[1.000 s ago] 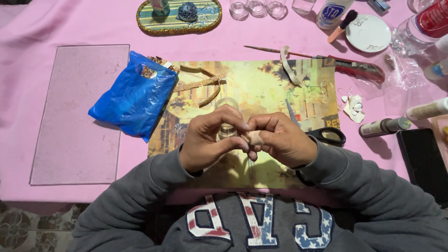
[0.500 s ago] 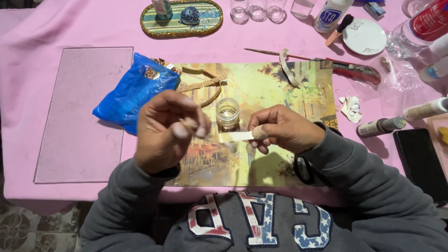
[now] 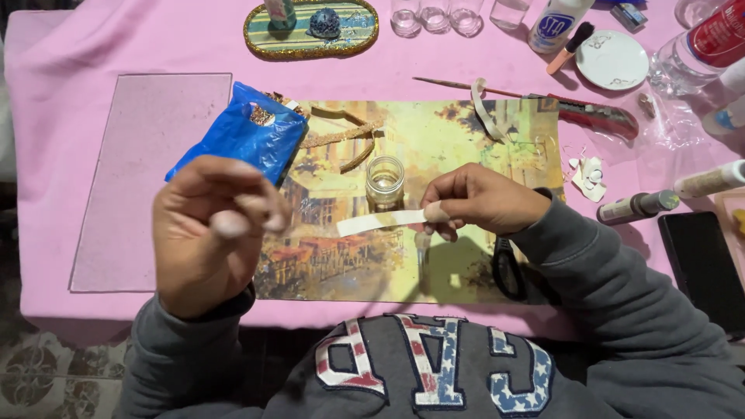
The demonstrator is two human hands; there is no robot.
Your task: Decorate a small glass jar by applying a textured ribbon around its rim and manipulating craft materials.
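Pink cloth (image 3: 93, 46) covers the whole table, and on it lies a clear glass sheet (image 3: 147, 178) to the left and a painted street-scene print (image 3: 434, 147) in the middle, which serves as the work mat. A crumpled blue plastic bag (image 3: 237, 136) overlaps the print's upper left corner, with gold trim pieces (image 3: 341, 136) just beside it. Along the far edge stand an oval gold-rimmed tray (image 3: 310, 35), a row of small empty jars (image 3: 434, 15) and a white glue bottle (image 3: 555, 23); a round white dish (image 3: 613, 60) and a red-handled cutter (image 3: 597, 116) lie to the right. Black scissors (image 3: 504, 268) lie on the print, partly under the right sleeve.

The left hand (image 3: 206, 229) is raised off the table, blurred, its fingers curled loosely with the thumb near the fingertips; whether anything sits between them I cannot tell. The right hand (image 3: 481, 202) pinches one end of a paper strip (image 3: 380, 221) between thumb and forefinger. The strip is narrow, pale cream and flat (a little bent near the grip), and it sticks out leftward from the fingers, hovering over the print just in front of a small clear glass jar (image 3: 386, 182) that stands upright on the print.
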